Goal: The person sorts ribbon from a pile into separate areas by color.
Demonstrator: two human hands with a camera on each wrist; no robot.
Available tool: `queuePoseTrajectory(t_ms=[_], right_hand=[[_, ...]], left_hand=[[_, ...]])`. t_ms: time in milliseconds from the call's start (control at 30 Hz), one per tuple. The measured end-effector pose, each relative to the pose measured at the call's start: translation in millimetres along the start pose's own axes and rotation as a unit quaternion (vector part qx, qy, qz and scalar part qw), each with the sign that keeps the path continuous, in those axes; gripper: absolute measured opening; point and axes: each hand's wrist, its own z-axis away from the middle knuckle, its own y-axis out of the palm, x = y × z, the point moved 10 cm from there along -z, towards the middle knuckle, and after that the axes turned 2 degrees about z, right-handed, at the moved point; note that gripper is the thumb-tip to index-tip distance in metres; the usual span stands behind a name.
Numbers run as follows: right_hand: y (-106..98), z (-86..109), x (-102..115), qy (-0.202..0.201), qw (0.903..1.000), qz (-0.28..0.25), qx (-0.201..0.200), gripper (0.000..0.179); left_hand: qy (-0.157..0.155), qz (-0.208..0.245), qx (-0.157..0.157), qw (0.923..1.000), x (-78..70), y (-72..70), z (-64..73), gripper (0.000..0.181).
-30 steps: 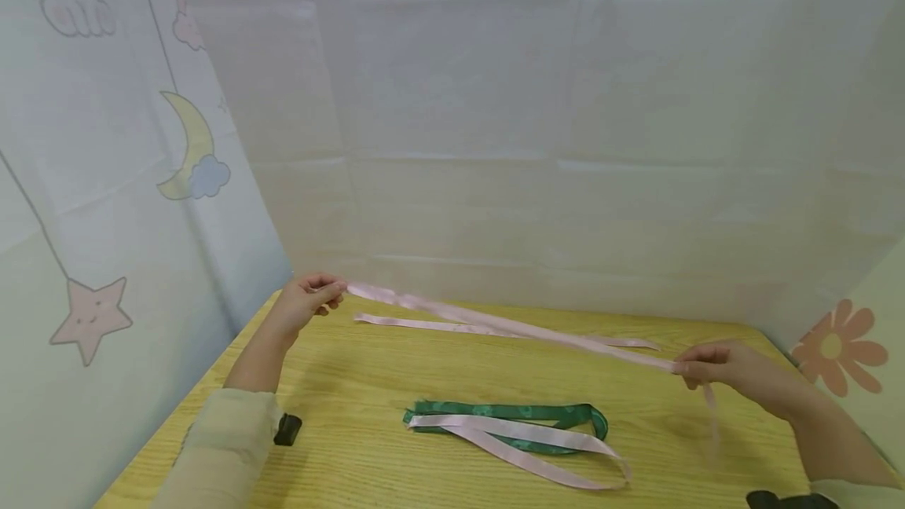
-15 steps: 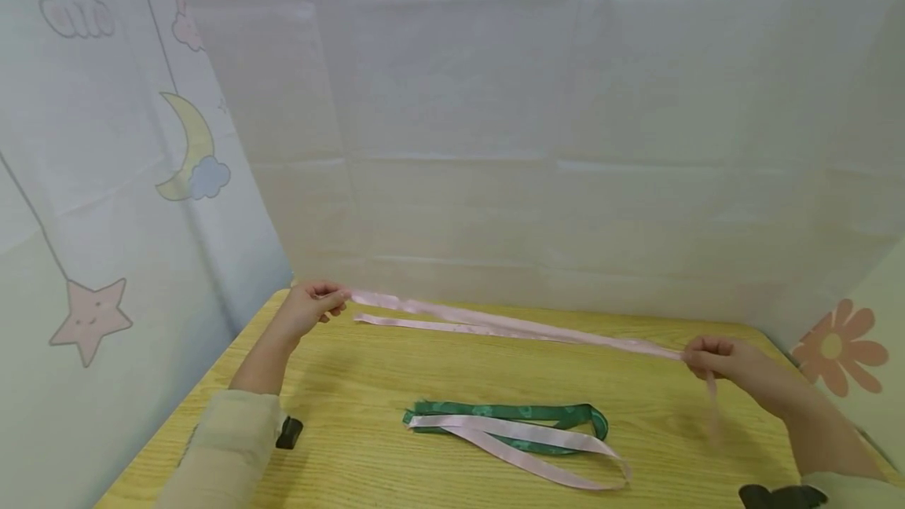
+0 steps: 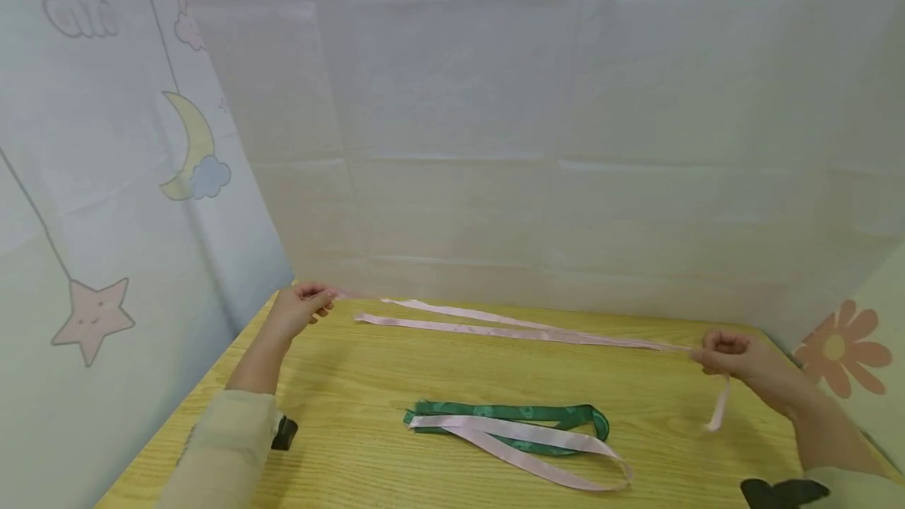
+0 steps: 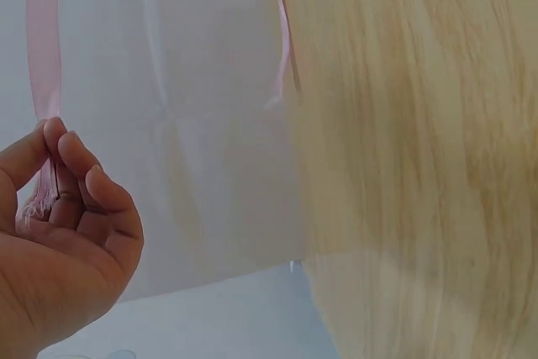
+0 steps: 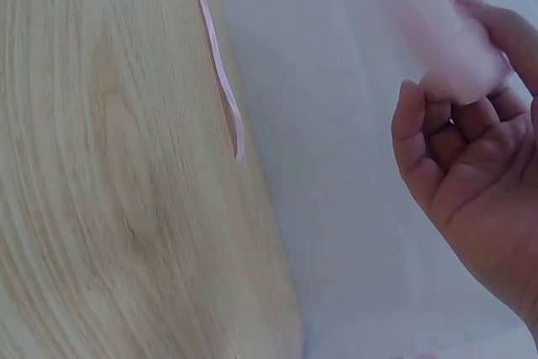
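Observation:
A pink satin ribbon (image 3: 452,310) stretches between both hands above the back of the table. My left hand (image 3: 302,309) pinches it near one end, and in the left wrist view the frayed tip (image 4: 39,201) hangs below the fingertips. My right hand (image 3: 742,368) pinches the other side, with a short tail (image 3: 718,408) dangling beneath; that part is blurred in the right wrist view. Behind or under it, a second pink ribbon (image 3: 438,325) lies lengthwise near the table's back edge. Nearer me, a folded pink ribbon (image 3: 526,462) rests across a folded green ribbon (image 3: 523,411).
The yellow wood-grain table (image 3: 368,477) meets a pale sheet (image 3: 459,210) hung at the back. A printed cloth (image 3: 141,258) with a moon and star hangs at the left, and a printed flower (image 3: 841,348) shows at the right.
The hands have drawn slightly farther apart, the left going left and the right going right and a little up. The held ribbon slants less. The ribbons on the table have not moved.

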Motion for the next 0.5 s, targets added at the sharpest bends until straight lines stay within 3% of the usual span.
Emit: queuePoseTrajectory(t_ms=[133, 300, 433, 500], right_hand=[[-16, 3.8, -9, -0.003, 0.9986, -0.041, -0.032, 0.015], [-21, 4.2, -11, -0.049, 0.9914, -0.118, -0.029, 0.025], [-19, 2.9, -10, -0.071, 0.9901, -0.121, -0.010, 0.033], [-19, 2.2, -13, -0.063, 0.9916, -0.112, -0.007, 0.034]], left_hand=[[-0.010, -0.006, -0.008, 0.9999, 11.9, -9.5, -0.1, 0.036], [-0.024, -0.010, -0.004, 0.9997, 21.0, -7.0, 0.6, 0.033], [-0.028, -0.022, -0.005, 0.9994, 24.7, -2.6, -1.7, 0.035], [-0.029, -0.028, -0.009, 0.9992, 26.2, -2.0, -3.3, 0.036]])
